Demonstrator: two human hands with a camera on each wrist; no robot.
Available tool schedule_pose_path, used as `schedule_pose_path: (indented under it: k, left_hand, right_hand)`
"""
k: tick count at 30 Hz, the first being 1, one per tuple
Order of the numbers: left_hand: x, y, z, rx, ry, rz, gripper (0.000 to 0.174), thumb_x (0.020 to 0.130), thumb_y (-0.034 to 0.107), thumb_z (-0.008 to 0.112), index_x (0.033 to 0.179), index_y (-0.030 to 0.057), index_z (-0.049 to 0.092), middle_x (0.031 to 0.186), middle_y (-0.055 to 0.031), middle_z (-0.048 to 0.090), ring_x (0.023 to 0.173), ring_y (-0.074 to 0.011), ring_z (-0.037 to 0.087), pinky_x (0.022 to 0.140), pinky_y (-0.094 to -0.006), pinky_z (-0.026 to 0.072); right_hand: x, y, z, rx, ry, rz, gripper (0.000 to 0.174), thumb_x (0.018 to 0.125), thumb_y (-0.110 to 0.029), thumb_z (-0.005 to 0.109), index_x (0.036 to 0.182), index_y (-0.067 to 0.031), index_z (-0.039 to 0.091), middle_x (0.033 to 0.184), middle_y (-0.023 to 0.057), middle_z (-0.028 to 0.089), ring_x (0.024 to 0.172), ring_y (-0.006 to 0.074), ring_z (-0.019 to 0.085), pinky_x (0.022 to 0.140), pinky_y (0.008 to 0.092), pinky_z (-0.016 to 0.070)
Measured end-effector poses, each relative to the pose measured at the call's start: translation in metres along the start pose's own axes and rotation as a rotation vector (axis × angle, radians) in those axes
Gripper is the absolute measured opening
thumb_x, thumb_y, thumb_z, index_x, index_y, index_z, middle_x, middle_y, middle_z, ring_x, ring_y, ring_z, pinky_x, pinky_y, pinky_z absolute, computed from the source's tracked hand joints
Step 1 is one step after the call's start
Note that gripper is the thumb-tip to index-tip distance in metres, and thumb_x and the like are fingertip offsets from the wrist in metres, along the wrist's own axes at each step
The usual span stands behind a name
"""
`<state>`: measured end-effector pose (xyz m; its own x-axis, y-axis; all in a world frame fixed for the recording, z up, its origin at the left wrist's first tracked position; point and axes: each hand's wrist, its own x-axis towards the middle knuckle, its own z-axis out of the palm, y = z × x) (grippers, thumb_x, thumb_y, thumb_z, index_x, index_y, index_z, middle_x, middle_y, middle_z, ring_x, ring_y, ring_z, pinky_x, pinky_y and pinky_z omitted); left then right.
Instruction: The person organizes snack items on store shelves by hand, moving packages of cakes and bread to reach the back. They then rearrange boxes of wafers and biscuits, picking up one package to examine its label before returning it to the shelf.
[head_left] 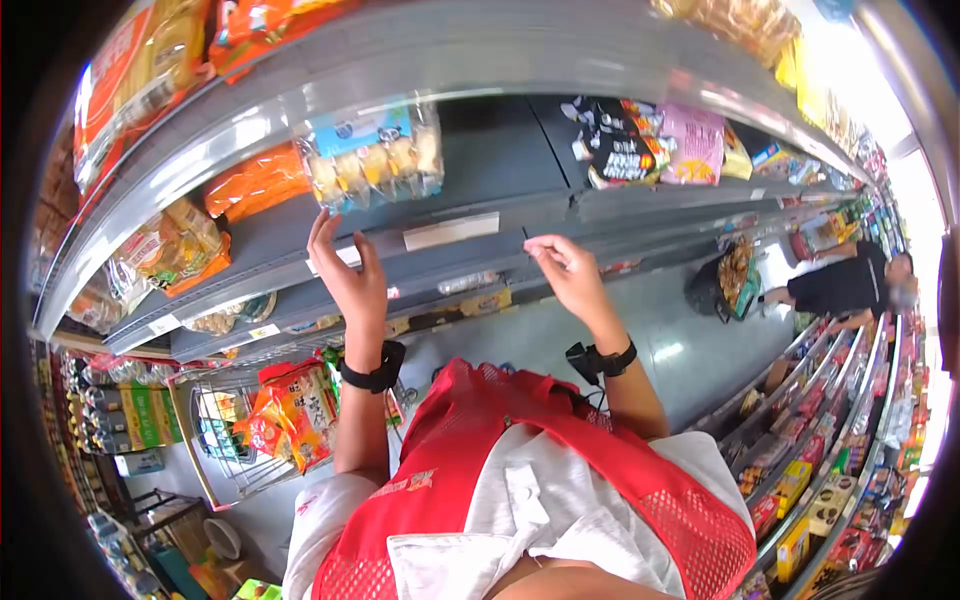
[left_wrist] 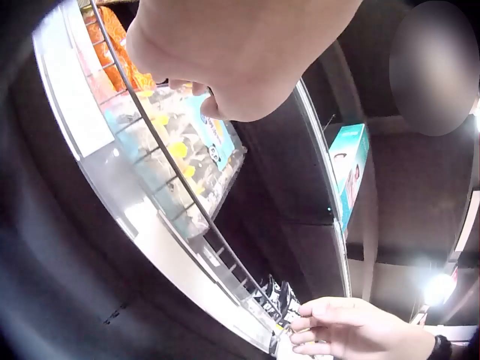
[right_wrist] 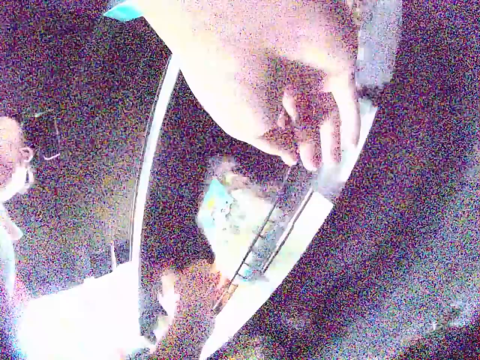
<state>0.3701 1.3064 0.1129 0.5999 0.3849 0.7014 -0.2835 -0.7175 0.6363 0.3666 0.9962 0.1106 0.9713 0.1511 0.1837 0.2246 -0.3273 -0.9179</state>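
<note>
My left hand (head_left: 351, 285) is raised at the shelf front, palm up and fingers loosely extended, holding nothing. Its fingertips are right at the lower edge of a clear pack of wrapped snacks (head_left: 375, 168) with a blue label. The left wrist view shows this snack pack (left_wrist: 184, 146) behind a thin wire rail (left_wrist: 178, 150). To the right, my right hand (head_left: 572, 277) reaches the same shelf edge, thumb and fingers loosely bent. Its fingertips overlap the rail's end in the right wrist view, which is grainy and overexposed.
Orange bags (head_left: 258, 182) lie left of the pack; black snack bags (head_left: 622, 140) and a pink bag (head_left: 693, 145) lie right. A shopping cart (head_left: 215, 400) holding red-orange bags stands at lower left. A person in dark clothes (head_left: 845, 280) stands farther along the aisle.
</note>
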Motion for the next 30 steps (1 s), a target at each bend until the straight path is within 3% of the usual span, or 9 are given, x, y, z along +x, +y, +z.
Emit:
schedule_pose_path:
  k: [6, 8, 12, 13, 14, 18, 19, 22, 30]
  left_hand:
    - [0.038, -0.043, 0.005, 0.119, -0.066, 0.008, 0.073, 0.092, 0.013, 0.073, 0.145, -0.0167, 0.033, 0.143, -0.0374, 0.044, 0.134, -0.0494, 0.045, 0.116, -0.0474, 0.0360]
    - [0.046, -0.060, 0.016, -0.010, -0.136, -0.026, 0.068, 0.095, 0.013, 0.071, 0.145, -0.0138, 0.033, 0.139, -0.0331, 0.047, 0.131, -0.0423, 0.048, 0.113, -0.0446, 0.0375]
    - [0.065, -0.053, 0.018, -0.231, -0.222, -0.037, 0.066, 0.096, 0.011, 0.070, 0.146, -0.0121, 0.033, 0.135, -0.0293, 0.051, 0.127, -0.0354, 0.052, 0.108, -0.0410, 0.0409]
    - [0.068, -0.056, 0.018, -0.146, -0.217, 0.067, 0.065, 0.096, 0.011, 0.070, 0.145, -0.0123, 0.033, 0.133, -0.0283, 0.053, 0.124, -0.0348, 0.055, 0.106, -0.0402, 0.0431]
    - [0.070, -0.057, 0.018, -0.149, -0.227, 0.028, 0.067, 0.095, 0.012, 0.071, 0.145, -0.0125, 0.034, 0.132, -0.0291, 0.053, 0.124, -0.0362, 0.055, 0.106, -0.0410, 0.0434]
    - [0.066, -0.036, 0.017, -0.111, -0.198, -0.030, 0.073, 0.085, 0.014, 0.077, 0.141, -0.0131, 0.038, 0.124, -0.0347, 0.055, 0.117, -0.0482, 0.055, 0.100, -0.0496, 0.0468]
    - [0.064, -0.034, 0.019, -0.112, -0.211, -0.031, 0.074, 0.085, 0.015, 0.077, 0.141, -0.0134, 0.037, 0.124, -0.0351, 0.055, 0.117, -0.0489, 0.055, 0.100, -0.0501, 0.0469]
    - [0.058, -0.030, 0.023, -0.147, -0.227, -0.026, 0.079, 0.085, 0.017, 0.078, 0.143, -0.0130, 0.034, 0.122, -0.0362, 0.055, 0.115, -0.0508, 0.054, 0.100, -0.0507, 0.0472]
    - [0.049, -0.011, 0.021, -0.254, -0.297, -0.064, 0.069, 0.090, 0.016, 0.076, 0.140, -0.0118, 0.038, 0.127, -0.0315, 0.054, 0.116, -0.0411, 0.056, 0.101, -0.0452, 0.0479]
  right_hand:
    - [0.064, -0.039, 0.045, 0.126, -0.063, -0.202, 0.023, 0.103, -0.009, 0.061, 0.123, 0.0018, 0.065, 0.121, 0.0131, 0.072, 0.113, 0.0204, 0.069, 0.100, 0.0353, 0.0540]
    - [0.087, -0.048, 0.062, 0.210, -0.085, -0.246, 0.041, 0.101, -0.008, 0.063, 0.140, 0.0028, 0.053, 0.142, 0.0184, 0.059, 0.130, 0.0250, 0.059, 0.107, 0.0384, 0.0508]
    - [0.125, -0.036, 0.091, 0.217, -0.069, -0.229, 0.065, 0.097, -0.015, 0.071, 0.152, -0.0013, 0.039, 0.157, 0.0213, 0.040, 0.147, 0.0336, 0.039, 0.116, 0.0464, 0.0407]
    - [0.131, -0.035, 0.094, 0.226, -0.080, -0.197, 0.072, 0.096, -0.017, 0.073, 0.155, -0.0026, 0.034, 0.160, 0.0226, 0.035, 0.150, 0.0363, 0.033, 0.119, 0.0487, 0.0372]
    - [0.135, -0.035, 0.096, 0.240, -0.083, -0.189, 0.079, 0.095, -0.018, 0.075, 0.157, -0.0016, 0.029, 0.160, 0.0259, 0.033, 0.151, 0.0393, 0.032, 0.119, 0.0508, 0.0352]
    - [0.143, -0.036, 0.101, 0.346, -0.135, -0.131, 0.079, 0.095, -0.013, 0.074, 0.156, 0.0027, 0.026, 0.154, 0.0217, 0.042, 0.145, 0.0309, 0.041, 0.117, 0.0439, 0.0391]
    - [0.143, -0.039, 0.100, 0.321, -0.140, -0.162, 0.076, 0.094, -0.011, 0.074, 0.154, 0.0028, 0.029, 0.148, 0.0183, 0.048, 0.138, 0.0265, 0.049, 0.115, 0.0407, 0.0421]
    - [0.145, -0.035, 0.099, 0.248, -0.048, -0.155, 0.072, 0.093, -0.004, 0.074, 0.152, 0.0028, 0.034, 0.140, 0.0156, 0.054, 0.129, 0.0233, 0.054, 0.108, 0.0367, 0.0480]
    - [0.140, -0.027, 0.080, 0.213, 0.034, -0.067, 0.063, 0.089, 0.001, 0.075, 0.145, 0.0034, 0.044, 0.132, 0.0134, 0.061, 0.119, 0.0197, 0.060, 0.100, 0.0333, 0.0510]
